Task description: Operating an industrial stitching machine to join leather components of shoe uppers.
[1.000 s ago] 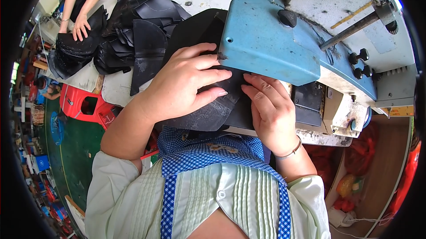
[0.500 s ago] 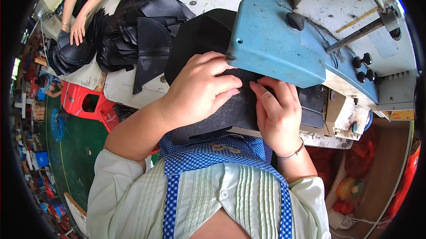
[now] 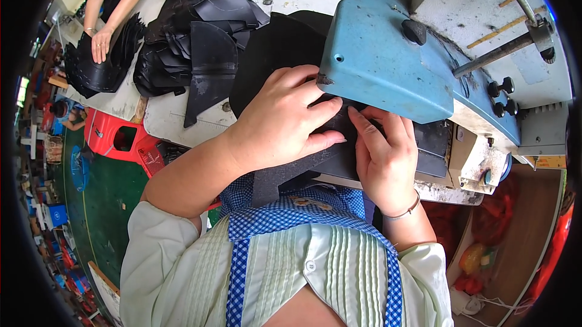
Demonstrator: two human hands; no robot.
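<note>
Left hand (image 3: 282,114): here it is, fingers loosely spread and laid on the black sheet (image 3: 260,54), tips just beside the machine's blue head (image 3: 388,63), clenched around nothing!
Right hand (image 3: 388,154): close by, fingers bent, some tips tucked out of sight beneath the head; whether they pinch the sheet, I cannot tell.
Black sheet: on the desk (image 3: 173,117), under the left hand and running below the head, with a flap (image 3: 267,184) over the near edge by the checked apron (image 3: 260,221).
Black pieces: a heaped pile (image 3: 206,8) up to the left, one rounded piece (image 3: 213,63) lying in front.
Far left: a co-worker's hand (image 3: 101,45) rests on another stack (image 3: 91,75), red stool (image 3: 109,136) below.
</note>
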